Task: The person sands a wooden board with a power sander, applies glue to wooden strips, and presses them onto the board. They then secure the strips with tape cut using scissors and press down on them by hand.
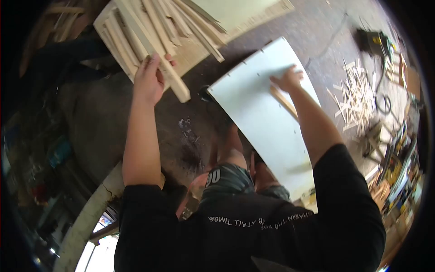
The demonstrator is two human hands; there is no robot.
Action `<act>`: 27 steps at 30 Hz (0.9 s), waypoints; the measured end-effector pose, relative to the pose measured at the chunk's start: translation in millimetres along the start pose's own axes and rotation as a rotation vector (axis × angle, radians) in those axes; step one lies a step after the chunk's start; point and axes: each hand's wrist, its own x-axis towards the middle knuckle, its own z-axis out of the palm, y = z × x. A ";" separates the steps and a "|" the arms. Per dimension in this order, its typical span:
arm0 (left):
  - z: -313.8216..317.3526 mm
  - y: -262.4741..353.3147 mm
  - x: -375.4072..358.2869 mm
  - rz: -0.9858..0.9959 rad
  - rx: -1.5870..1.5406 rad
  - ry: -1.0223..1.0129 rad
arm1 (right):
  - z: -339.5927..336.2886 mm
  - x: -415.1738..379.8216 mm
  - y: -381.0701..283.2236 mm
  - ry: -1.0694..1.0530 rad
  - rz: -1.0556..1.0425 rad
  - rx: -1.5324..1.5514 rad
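My left hand [149, 78] is closed around a long pale wooden strip [178, 87], whose near end sticks out past my fingers. That strip lies over a pile of similar wooden strips [122, 38] on a sheet of board [192, 59]. Over a white panel [253, 104] with small dark marks along its edges, my right hand [288, 80] is open, fingers spread. A short wooden stick [283, 102] lies on the panel beside my right wrist, its lower end hidden by my forearm.
Thin wood offcuts [358, 97] are heaped on the dark floor at the right, near a dark machine [375, 43] with a cable. More scraps and tools [394, 174] crowd the far right. A curved pale beam [93, 204] runs along the lower left.
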 end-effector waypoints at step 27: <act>280.4 -345.7 -340.2 -0.151 0.625 -0.271 | 130.0 -372.4 322.6 0.155 -0.358 0.973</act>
